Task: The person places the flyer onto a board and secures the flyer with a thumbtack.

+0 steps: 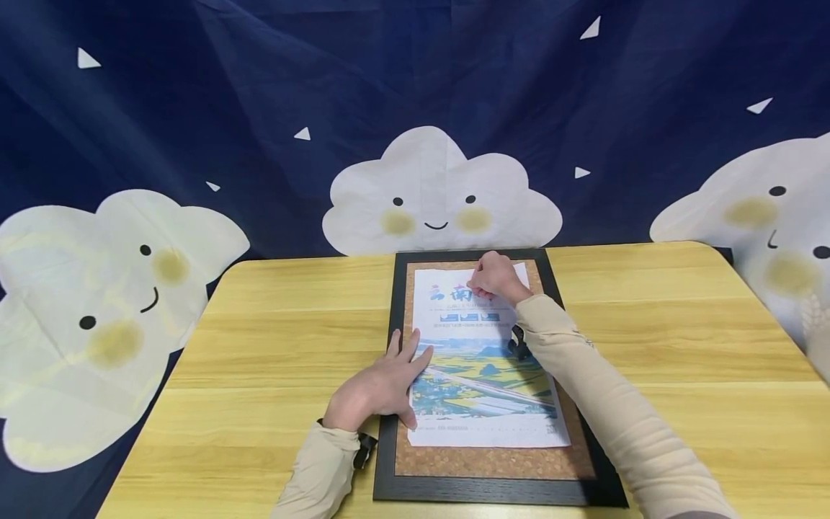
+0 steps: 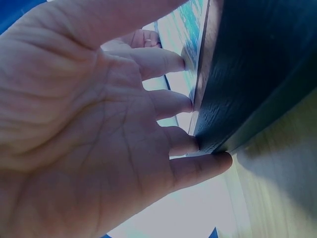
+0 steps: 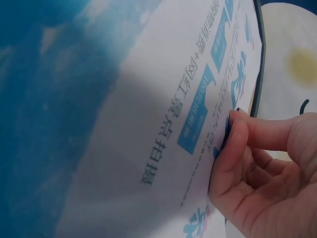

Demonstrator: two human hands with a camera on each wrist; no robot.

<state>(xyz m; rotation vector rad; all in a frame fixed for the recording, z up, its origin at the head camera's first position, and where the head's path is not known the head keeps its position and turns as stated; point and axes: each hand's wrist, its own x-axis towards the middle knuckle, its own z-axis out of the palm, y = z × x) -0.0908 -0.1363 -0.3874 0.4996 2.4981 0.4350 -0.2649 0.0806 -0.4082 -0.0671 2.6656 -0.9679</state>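
Note:
A black-framed cork board (image 1: 493,461) lies on the table with a printed paper poster (image 1: 480,389) on it. The poster carries blue lettering at the top and a landscape below. My left hand (image 1: 382,386) is spread over the frame's left side, with its fingertips on the poster's left edge. In the left wrist view its little finger touches the dark frame (image 2: 247,74). Near the poster's top, my right hand (image 1: 496,277) has curled fingers. Its thumb and forefinger pinch together at the lettering; a small dark thing (image 3: 238,109) barely shows there, too hidden to name.
The wooden table (image 1: 292,346) extends on both sides of the board. Behind it hangs a dark blue cloth (image 1: 415,65) with smiling white clouds and small white triangles. Dark straps with small wrist cameras sit on both wrists.

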